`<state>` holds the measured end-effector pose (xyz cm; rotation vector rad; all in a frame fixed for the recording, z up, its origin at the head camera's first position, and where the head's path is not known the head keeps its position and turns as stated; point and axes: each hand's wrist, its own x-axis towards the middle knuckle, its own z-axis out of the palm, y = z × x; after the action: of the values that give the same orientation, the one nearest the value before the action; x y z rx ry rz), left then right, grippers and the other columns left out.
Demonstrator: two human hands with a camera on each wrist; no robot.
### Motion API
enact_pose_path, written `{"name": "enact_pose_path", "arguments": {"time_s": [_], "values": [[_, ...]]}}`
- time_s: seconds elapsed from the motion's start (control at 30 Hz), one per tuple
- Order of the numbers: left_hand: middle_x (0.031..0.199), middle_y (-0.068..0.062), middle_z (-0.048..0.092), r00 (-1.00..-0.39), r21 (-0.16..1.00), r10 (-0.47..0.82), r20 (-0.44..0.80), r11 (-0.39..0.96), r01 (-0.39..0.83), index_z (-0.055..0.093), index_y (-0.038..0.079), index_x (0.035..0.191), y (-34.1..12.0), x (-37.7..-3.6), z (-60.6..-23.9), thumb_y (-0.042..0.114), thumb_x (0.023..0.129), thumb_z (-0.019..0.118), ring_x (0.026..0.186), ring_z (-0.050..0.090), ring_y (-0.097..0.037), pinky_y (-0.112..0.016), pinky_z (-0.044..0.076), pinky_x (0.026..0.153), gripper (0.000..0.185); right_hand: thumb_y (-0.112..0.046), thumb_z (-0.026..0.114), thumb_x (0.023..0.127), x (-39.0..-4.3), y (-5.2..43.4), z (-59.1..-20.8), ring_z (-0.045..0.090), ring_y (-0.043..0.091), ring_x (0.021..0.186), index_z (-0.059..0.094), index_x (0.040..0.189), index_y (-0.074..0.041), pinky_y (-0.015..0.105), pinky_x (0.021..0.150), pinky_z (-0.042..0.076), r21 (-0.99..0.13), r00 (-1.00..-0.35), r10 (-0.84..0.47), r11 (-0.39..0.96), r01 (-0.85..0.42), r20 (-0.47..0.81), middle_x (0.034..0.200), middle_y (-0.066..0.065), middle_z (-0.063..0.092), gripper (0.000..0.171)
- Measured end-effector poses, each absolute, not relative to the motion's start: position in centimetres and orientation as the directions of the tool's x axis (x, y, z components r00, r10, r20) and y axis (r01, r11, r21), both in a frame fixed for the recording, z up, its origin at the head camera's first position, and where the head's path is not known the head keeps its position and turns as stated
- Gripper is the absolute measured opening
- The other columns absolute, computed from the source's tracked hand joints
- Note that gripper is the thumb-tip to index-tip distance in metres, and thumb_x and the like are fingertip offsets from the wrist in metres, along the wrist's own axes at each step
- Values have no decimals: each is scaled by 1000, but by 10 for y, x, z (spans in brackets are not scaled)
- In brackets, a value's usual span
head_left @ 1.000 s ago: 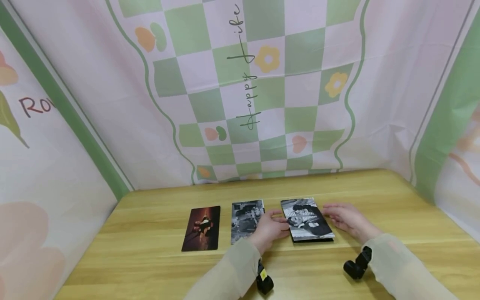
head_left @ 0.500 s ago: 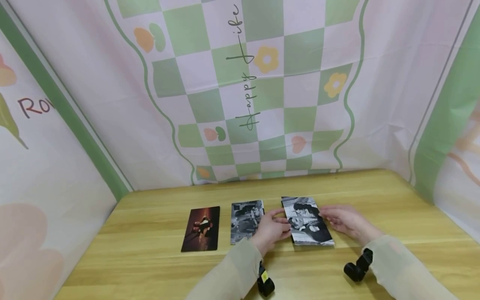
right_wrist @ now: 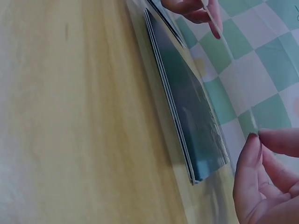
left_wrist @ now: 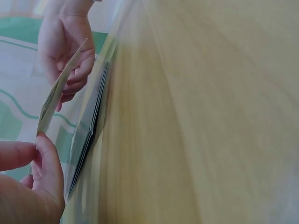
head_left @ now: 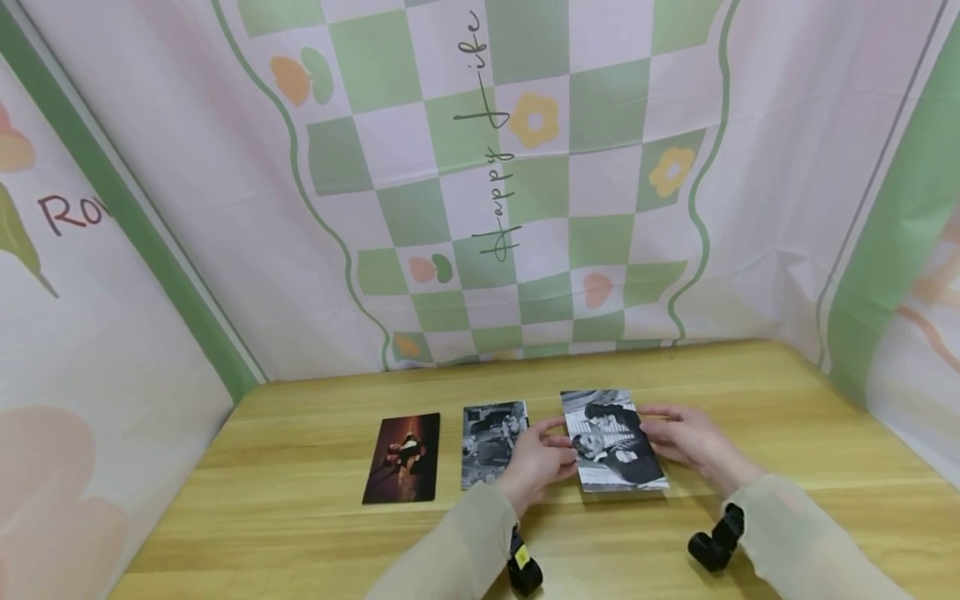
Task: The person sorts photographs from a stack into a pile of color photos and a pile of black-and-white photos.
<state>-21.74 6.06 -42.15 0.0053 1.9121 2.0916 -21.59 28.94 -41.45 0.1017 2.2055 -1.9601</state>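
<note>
- From the head camera I see my left hand (head_left: 537,461) and right hand (head_left: 692,442) on either side of a black-and-white photo (head_left: 611,439). Each pinches one long edge of it. The photo sits raised just above the wooden table (head_left: 787,433), directly between the two hands.
- Just outside my left hand lies a second black-and-white photo (head_left: 491,442), flat on the table. Its near corner is hidden behind the hand. Further out on that side lies a dark reddish photo (head_left: 403,457), well apart from both hands.
- From the left wrist camera I see the lifted photo (left_wrist: 58,88) edge-on. My left thumb and fingertips (left_wrist: 44,156) are curled onto its near end, and the right hand (left_wrist: 65,44) grips the far end. Below it a stack of photos (left_wrist: 88,126) lies on the table, and the lifted sheet stands clear of it.
- From the right wrist camera I see the stack (right_wrist: 187,112) flat on the table, dark face up. My right fingers (right_wrist: 254,172) are bent just beside its near corner. The lifted photo shows here only as a thin edge, so this view does not let me judge the grip. The left fingertips (right_wrist: 205,14) show at the far end.
</note>
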Motion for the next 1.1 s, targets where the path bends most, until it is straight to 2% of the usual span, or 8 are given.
{"name": "enact_pose_path", "arguments": {"time_s": [0.23,0.4,0.63,0.73,0.9,1.0,1.1], "values": [[93,-8,58,-940,977,265,-214,51,-207,53,8,131,44,-221,-415,-10,84,61,75,59,-16,-30,59,69,51,-6,60,91,-212,280,-412,62,5,83,34,137,14,22,75,58,-964,-981,-63,207,169,-185,98,-1,64,56],[91,-8,58,-940,978,279,-198,122,-170,52,8,132,31,-223,-413,-10,85,61,73,59,-16,-28,59,66,52,-5,60,90,-211,267,-409,62,8,83,35,137,13,25,76,59,-964,-983,-62,216,155,-172,108,11,62,56],[87,-6,57,-943,973,288,-168,204,-111,50,6,134,15,-225,-410,-7,86,61,73,59,-17,-27,59,62,51,-8,63,89,-217,255,-415,62,9,83,44,130,13,26,75,59,-979,-986,-108,170,110,-130,104,9,62,50],[86,-6,57,-941,968,292,-170,229,-104,51,5,134,8,-227,-409,-6,86,62,75,60,-17,-27,59,63,50,-7,60,91,-218,246,-414,62,11,88,43,130,12,27,75,59,-974,-986,-97,193,115,-136,111,18,60,47],[86,-6,57,-939,967,296,-176,228,-109,50,4,135,-4,-227,-409,-6,86,62,73,60,-16,-27,59,62,51,-3,54,94,-219,230,-411,61,15,96,38,134,13,29,76,59,-957,-985,-64,254,141,-162,128,34,47,47],[87,-8,58,-943,970,284,-174,213,-115,49,3,135,-11,-227,-410,-6,85,62,72,59,-16,-27,59,61,52,-3,54,94,-222,222,-412,61,16,97,39,134,12,30,78,59,-954,-983,-53,256,155,-174,126,32,50,45],[87,-8,57,-945,972,275,-177,200,-124,49,2,136,-17,-227,-411,-7,85,62,70,57,-15,-27,59,61,53,-4,54,94,-224,215,-411,61,16,96,41,133,12,31,77,59,-957,-984,-52,246,153,-171,114,23,58,45]]}}
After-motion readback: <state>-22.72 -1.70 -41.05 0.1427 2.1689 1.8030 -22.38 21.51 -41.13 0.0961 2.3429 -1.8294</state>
